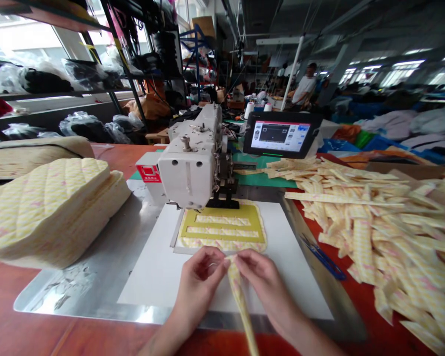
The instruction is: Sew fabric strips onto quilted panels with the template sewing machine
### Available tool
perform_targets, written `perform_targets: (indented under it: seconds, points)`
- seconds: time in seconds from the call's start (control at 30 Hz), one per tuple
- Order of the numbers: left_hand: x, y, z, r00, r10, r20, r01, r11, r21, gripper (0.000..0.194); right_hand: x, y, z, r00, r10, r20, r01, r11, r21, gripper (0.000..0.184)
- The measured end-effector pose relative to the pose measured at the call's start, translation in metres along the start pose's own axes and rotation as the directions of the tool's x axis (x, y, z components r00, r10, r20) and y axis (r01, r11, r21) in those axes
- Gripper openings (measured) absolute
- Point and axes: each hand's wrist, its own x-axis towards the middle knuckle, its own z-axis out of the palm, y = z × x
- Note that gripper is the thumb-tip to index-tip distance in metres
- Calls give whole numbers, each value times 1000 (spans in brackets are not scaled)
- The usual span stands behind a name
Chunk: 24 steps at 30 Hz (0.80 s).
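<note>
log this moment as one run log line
left hand: holds quilted yellow fabric strip | right hand: holds same strip | ahead: white industrial sewing machine

sewing workshop | industrial sewing machine (pixel 187 168) | quilted fabric stacks (pixel 48 212) | thread cones (pixel 249 110)

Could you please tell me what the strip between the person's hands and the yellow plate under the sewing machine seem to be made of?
The fabric strip looks like soft, matte printed textile: it bends where pinched. The yellow plate looks like stiff, matte plastic or coated board, given its crisp cut slots; I cannot tell which.
</note>
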Motion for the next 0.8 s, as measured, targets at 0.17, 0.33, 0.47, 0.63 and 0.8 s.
perform_targets:
  seconds: [0.17,0.33,0.47,0.63,0.8]
  points:
    - [-7,-2,8,996,3,-86,-13,993,-118,30,-8,-12,3,987,155,35,-158,977,146,31]
    - [-4,-2,2,998,-31,-53,19,976,-216,32,10,-53,3,935,-269,231,352,789,-503,14]
    - [1,-3,-24,998,34,-58,-35,999,-24,29,61,-62,24,579,-407,706,793,81,-604,28]
    - [-2,3,-63,983,167,-76,-141,955,263,15,128,-22,45,457,-276,846,831,-207,-516,32]
    - [-8,13,-90,970,236,-66,-180,870,459,16,147,-4,38,539,-238,808,795,-173,-581,45]
